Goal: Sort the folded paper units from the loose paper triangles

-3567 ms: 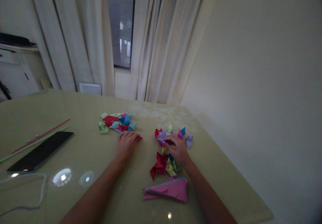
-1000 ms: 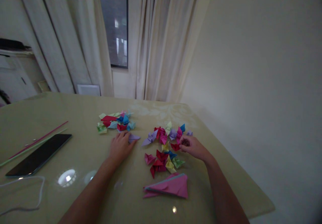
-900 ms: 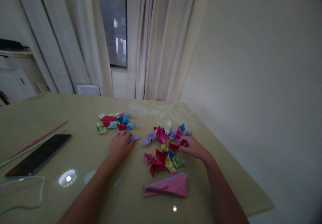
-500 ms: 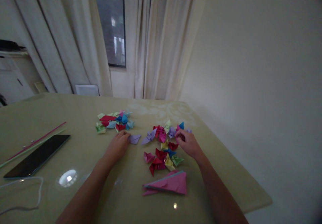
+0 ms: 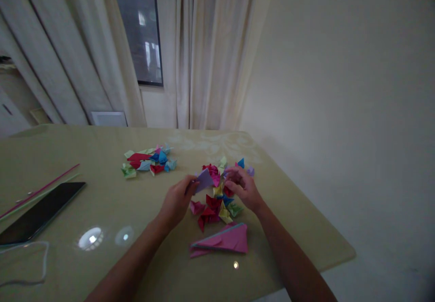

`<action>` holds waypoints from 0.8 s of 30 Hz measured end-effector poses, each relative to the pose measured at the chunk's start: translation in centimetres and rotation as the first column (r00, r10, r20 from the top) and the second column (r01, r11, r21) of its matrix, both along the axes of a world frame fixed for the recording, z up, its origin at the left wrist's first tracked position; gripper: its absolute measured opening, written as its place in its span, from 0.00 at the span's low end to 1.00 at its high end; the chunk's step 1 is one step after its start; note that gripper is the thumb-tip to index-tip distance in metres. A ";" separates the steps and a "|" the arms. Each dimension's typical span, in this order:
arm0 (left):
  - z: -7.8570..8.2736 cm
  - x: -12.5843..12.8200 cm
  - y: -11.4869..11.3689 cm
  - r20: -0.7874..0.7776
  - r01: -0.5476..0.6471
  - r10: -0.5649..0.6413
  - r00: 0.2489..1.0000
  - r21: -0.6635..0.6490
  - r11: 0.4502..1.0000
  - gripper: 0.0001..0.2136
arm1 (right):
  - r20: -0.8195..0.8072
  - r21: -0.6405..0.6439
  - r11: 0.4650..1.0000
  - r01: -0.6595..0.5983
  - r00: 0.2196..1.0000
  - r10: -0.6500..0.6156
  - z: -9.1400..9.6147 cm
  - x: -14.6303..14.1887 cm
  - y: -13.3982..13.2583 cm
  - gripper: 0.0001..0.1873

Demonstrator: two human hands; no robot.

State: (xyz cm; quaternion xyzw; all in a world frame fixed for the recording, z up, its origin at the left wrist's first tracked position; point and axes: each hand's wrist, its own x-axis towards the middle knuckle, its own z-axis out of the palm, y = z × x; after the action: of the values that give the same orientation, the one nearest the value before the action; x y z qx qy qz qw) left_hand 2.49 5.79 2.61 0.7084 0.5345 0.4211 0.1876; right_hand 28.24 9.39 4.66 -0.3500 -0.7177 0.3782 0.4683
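My left hand (image 5: 178,198) pinches a folded piece of purple paper (image 5: 205,180) by its left end, raised off the table. Facing it, my right hand (image 5: 244,188) has curled fingers held apart, with nothing visible between them. It hovers over a cluster of small folded paper pieces in several colours, partly covering them. Among these are a red and pink piece (image 5: 212,173), a yellow piece (image 5: 224,213), a green piece (image 5: 234,209) and a dark red piece (image 5: 208,217). Nearer to me lies a stack of folded pink paper (image 5: 227,242).
Another group of folded paper pieces (image 5: 149,160) lies at the back left of the glossy table (image 5: 149,252). To the left are a black phone or tablet (image 5: 42,209), thin pink and green sticks (image 5: 44,188) and a white cable (image 5: 44,261). A wall (image 5: 340,112) borders the right side.
My left hand has lifted the purple paper from the table and carried it right, towards my right hand. The right hand has shifted slightly left and its fingers have loosened.
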 end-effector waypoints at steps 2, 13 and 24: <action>-0.1 1.7 -0.9 -0.001 0.105 -0.105 0.994 -0.010 0.994 0.14 | -0.033 -0.024 0.994 -0.108 0.994 0.107 0.0 -0.8 -0.7 0.23; -0.6 1.3 -1.6 -0.342 0.284 -0.159 0.926 0.354 0.891 0.15 | -0.258 -0.088 0.988 -0.130 0.960 0.104 0.1 -0.2 -0.5 0.16; 1.6 3.5 -4.9 -0.662 0.675 -0.411 0.626 0.196 0.712 0.13 | -0.421 -0.123 0.990 0.071 0.899 -0.116 -0.3 0.8 1.1 0.16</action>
State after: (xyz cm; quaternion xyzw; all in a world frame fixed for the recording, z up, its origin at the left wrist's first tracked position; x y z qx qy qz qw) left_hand 6.01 0.93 4.18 0.9533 0.2120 0.2140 -0.0211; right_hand 29.03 10.45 4.39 -0.3167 -0.5594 0.4597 0.6127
